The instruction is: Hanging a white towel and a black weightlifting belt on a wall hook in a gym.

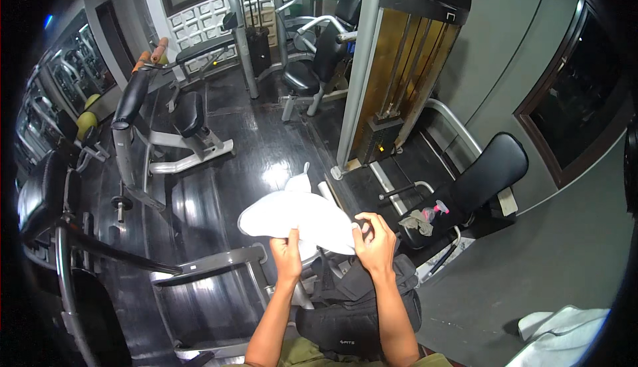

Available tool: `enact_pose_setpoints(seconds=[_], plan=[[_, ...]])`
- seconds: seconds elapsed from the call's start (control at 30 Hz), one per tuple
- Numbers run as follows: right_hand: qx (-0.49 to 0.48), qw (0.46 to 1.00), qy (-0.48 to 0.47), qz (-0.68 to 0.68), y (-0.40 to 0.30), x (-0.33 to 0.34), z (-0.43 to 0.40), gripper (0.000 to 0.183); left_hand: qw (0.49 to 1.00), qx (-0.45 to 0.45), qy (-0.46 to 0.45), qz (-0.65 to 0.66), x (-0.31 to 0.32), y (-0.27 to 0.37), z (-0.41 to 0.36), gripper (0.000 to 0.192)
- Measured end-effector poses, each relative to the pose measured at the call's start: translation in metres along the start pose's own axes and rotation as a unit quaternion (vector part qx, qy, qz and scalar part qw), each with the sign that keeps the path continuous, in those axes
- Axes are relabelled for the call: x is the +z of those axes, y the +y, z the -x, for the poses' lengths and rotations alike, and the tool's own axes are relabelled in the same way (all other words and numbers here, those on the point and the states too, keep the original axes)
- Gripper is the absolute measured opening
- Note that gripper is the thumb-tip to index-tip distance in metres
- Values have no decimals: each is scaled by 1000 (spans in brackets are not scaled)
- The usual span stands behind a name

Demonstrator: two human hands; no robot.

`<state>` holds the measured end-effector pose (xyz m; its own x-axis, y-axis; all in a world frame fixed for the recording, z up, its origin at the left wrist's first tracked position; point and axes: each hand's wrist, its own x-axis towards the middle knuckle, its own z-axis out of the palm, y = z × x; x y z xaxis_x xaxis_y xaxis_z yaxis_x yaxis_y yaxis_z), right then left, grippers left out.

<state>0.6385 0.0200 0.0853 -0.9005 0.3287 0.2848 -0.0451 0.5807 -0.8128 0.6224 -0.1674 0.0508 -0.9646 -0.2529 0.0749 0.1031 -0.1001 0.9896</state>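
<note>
A white fabric item (pixel 294 215), overexposed and hard to identify more closely, is held out flat in front of me. At its far side a smaller white flap ends in a loop. My left hand (pixel 286 257) pinches its near edge, thumb on top. My right hand (pixel 375 242) has its right end between thumb and fingers, with the other fingers curled. Below my forearms sits a black backpack (pixel 356 317) bearing writing, its straps and upper flap loose beneath the right hand. What the bag rests on is mostly hidden.
A Plamax weight-stack machine (pixel 386 78) stands ahead right. On its black seat (pixel 421 237) lie a crumpled cloth (pixel 417 222) and a pink-topped spray bottle (pixel 435 210). A padded bench machine (pixel 189 118) is ahead left. Grey steel frame bars (pixel 214 262) run beside me. White fabric (pixel 563 337) hangs lower right.
</note>
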Motion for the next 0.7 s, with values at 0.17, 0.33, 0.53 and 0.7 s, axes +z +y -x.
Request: enact_pose_setpoints(seconds=[0.17,0.33,0.53,0.7], plan=[[-16,999,-42,16,-1,-2,3,13,993,51,96,47,-26,11,-26,28],[-69,985,-157,30,-4,-6,6,29,997,1,19,69,-44,23,-26,28],[-150,938,-228,-215,21,-10,8,70,998,35,7,57,-32,46,-15,26],[-98,884,-324,-321,22,-8,17,68,998,47,-45,17,-29,53,-6,26]])
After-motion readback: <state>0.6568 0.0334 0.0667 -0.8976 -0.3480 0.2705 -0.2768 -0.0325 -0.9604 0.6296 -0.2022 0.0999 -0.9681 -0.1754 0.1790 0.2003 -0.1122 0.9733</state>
